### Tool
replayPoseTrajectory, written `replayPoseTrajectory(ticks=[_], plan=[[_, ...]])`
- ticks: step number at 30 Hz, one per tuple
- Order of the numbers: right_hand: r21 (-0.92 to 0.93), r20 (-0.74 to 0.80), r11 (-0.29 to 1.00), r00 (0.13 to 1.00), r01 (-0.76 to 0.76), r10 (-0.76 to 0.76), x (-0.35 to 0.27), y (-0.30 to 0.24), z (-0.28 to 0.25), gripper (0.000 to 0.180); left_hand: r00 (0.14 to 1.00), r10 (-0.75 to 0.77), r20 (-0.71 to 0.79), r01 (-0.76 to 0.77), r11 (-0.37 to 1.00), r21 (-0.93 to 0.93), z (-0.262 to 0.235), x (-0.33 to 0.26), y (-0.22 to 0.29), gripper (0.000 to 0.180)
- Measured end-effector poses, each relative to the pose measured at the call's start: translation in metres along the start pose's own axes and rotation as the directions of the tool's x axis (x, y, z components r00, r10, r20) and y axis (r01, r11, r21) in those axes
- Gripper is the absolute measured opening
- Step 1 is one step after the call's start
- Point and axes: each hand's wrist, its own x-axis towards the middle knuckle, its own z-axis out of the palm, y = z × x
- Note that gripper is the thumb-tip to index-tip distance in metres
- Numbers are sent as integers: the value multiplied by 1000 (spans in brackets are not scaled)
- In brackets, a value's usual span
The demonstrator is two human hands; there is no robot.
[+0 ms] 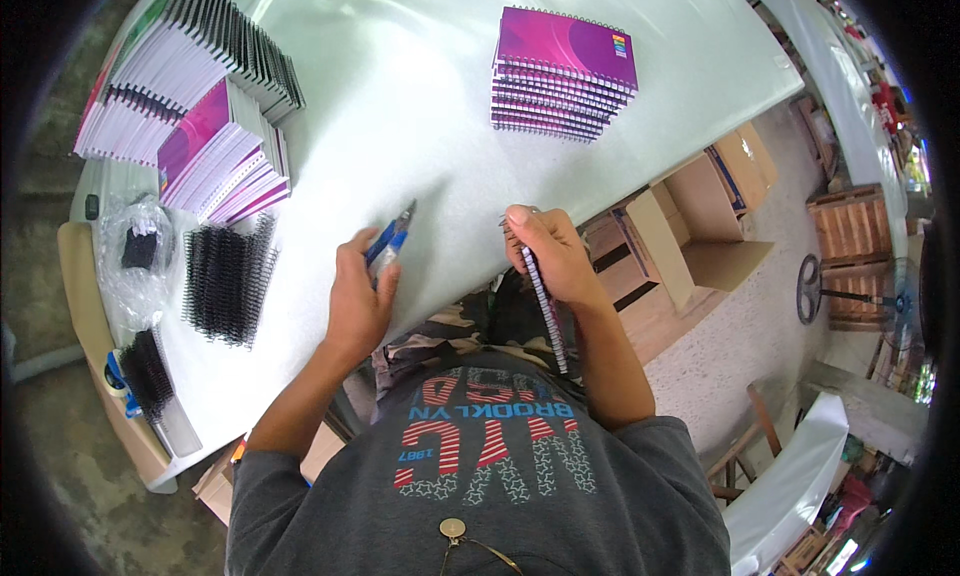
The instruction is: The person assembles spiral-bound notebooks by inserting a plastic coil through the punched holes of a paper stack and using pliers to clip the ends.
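Observation:
My left hand (362,288) is closed around the blue handles of pliers (391,238), whose metal jaws point up and away over the white table. Near the table's front edge, my right hand (553,253) grips a spiral-bound notebook (546,311) on edge, its wire binding facing up toward me. The notebook's covers are mostly hidden by the hand and the steep angle. Beyond the right hand stands a neat stack of purple spiral notebooks (565,71). Left of the pliers lies a bundle of black wire binding coils (228,281).
Piled notebooks and loose punched page blocks (225,161) fill the table's far left. A clear plastic bag (137,256) and more black coils (147,374) lie along the left edge. Open cardboard boxes (690,221) stand beyond the table's right edge, with a fan (895,301) farther right.

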Motion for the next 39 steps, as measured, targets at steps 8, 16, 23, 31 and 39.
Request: replayPoseTrajectory(ticks=[8,16,23,31,39], plan=[[-113,37,979,986,167,-164,10,8,12,54,553,370,746,785,70,-616,-11,-27,64,45],[-285,11,928,969,240,-247,9,3,18,54,432,352,830,882,29,-471,-14,-30,67,44],[-310,52,910,961,275,-272,10,11,18,53,412,211,886,879,165,-448,-25,-27,78,51],[-384,132,874,955,297,-266,10,4,16,47,423,190,886,858,230,-459,-26,-23,68,39],[-375,122,875,952,307,-282,11,1,19,47,442,129,888,832,310,-459,-30,-21,71,43]])
